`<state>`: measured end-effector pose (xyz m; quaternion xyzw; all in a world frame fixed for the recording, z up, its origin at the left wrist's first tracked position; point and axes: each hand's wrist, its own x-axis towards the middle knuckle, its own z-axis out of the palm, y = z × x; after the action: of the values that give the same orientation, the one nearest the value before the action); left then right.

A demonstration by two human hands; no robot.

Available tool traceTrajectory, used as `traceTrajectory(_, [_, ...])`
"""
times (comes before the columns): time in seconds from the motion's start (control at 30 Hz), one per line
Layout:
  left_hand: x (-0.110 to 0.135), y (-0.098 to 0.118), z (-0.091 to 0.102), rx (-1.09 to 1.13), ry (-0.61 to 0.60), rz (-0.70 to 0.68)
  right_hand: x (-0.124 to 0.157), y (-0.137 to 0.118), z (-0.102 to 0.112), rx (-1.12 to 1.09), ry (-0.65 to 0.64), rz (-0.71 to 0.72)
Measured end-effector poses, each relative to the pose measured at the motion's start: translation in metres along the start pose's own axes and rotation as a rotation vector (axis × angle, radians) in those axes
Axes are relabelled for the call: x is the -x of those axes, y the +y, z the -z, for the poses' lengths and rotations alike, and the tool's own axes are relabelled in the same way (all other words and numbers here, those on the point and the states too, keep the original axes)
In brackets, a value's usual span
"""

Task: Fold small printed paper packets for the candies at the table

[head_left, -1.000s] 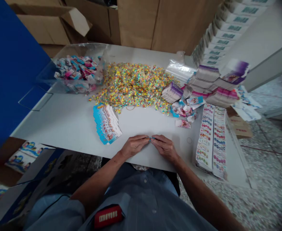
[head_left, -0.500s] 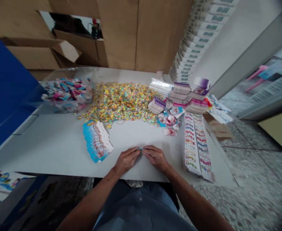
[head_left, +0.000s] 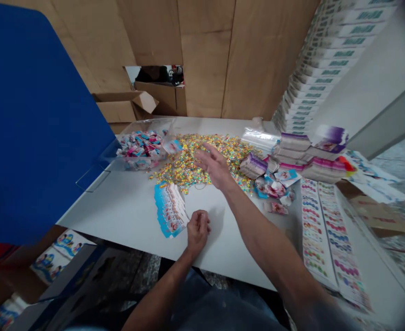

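Observation:
My right hand [head_left: 213, 164] is stretched out over the near edge of a wide heap of small multicoloured pieces [head_left: 202, 158], fingers spread and empty. A small blue and pink packet [head_left: 172, 146] is in the air just left of it, near the clear plastic bin [head_left: 133, 138] of similar folded packets. My left hand [head_left: 197, 228] rests on the white table [head_left: 126, 211], fingers curled, next to a fanned stack of blue printed cards [head_left: 170, 209]. I cannot see anything in that hand.
Sticker sheets [head_left: 321, 234] lie along the right side of the table. Bundles of purple and pink cards [head_left: 302, 154] and loose packets [head_left: 273, 188] sit at the back right, below a tall stack of white boxes [head_left: 321, 59]. A blue panel [head_left: 33, 119] stands at left, cardboard boxes [head_left: 126, 103] behind.
My hands were together at the table's front edge, pinching a small blue piece. Now they are apart: my right hand has swung forward over the heap and a packet flies towards the bin.

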<state>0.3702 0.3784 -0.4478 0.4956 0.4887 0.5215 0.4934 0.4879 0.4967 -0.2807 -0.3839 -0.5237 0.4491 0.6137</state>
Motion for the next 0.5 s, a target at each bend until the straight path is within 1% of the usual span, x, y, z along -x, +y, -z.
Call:
traceTrajectory(0.03, [0.000, 0.000, 0.000, -0.018, -0.020, 0.002, 0.001, -0.006, -0.013, -0.008, 0.051, 0.077])
traceTrajectory(0.07, [-0.001, 0.000, 0.000, -0.035, -0.045, 0.006, 0.009, -0.009, -0.022, 0.029, 0.072, 0.136])
traceTrajectory(0.1, [-0.002, 0.001, 0.000, -0.054, -0.072, 0.010, 0.024, -0.010, -0.025, 0.092, 0.093, 0.182])
traceTrajectory(0.13, [-0.003, 0.002, 0.001, -0.078, -0.101, 0.009, 0.043, -0.009, -0.022, 0.188, 0.112, 0.217])
traceTrajectory(0.17, [-0.003, 0.003, 0.001, -0.106, -0.131, 0.004, 0.066, -0.007, -0.015, 0.287, 0.117, 0.246])
traceTrajectory(0.23, [-0.004, 0.005, 0.003, -0.163, -0.174, -0.027, 0.113, -0.003, 0.009, 0.460, 0.078, 0.310])
traceTrajectory(0.3, [-0.007, 0.003, 0.005, -0.187, -0.169, -0.045, 0.154, -0.005, 0.044, 0.612, 0.023, 0.307])
traceTrajectory(0.33, [-0.009, 0.001, 0.005, -0.186, -0.176, -0.032, 0.171, -0.008, 0.065, 0.689, 0.025, 0.277])
traceTrajectory(0.4, [-0.015, -0.003, 0.000, -0.192, -0.171, -0.011, 0.198, -0.022, 0.116, 0.850, 0.115, 0.190])
traceTrajectory(0.47, [-0.016, -0.002, -0.012, -0.213, -0.207, 0.003, 0.217, -0.038, 0.179, 1.022, 0.279, 0.131])
traceTrajectory(0.5, [-0.015, 0.001, -0.023, -0.227, -0.248, 0.001, 0.225, -0.046, 0.213, 1.092, 0.331, 0.108])
